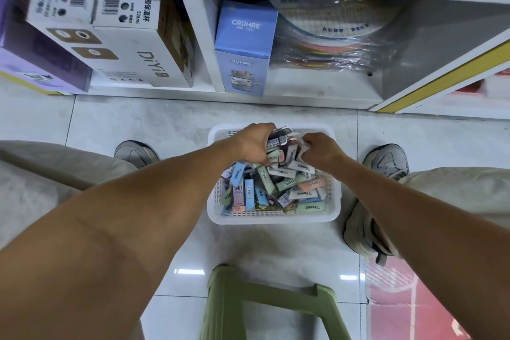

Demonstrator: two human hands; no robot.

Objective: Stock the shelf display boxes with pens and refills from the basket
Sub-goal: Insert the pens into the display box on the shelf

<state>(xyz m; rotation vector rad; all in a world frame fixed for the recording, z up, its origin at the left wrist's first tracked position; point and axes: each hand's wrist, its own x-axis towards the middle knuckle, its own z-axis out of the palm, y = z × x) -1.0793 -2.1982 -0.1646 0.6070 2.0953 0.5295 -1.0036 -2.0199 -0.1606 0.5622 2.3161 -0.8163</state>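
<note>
Basically early: basket (271, 218) was nearly full. My left hand (252, 143) gripped a bunch of packs (281, 138) at its far edge; right hand (317, 150) pinched another.

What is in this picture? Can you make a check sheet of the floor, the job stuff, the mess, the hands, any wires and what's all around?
Surface: pale tiled floor, glossy, with a red patch at lower right.
Job's things: white plastic basket on the floor, piled with small pastel packs lying every way.
Clutter: green stool just below the basket.
Hands: left hand curls its grip round a bunch of packs over the basket's far end; right hand pinches a pale pack beside it.
Cables: nothing seen.
Surroundings: white shelf unit ahead, holding a blue box, white cartons and wrapped coloured discs. Display boxes: nothing seen.
</note>
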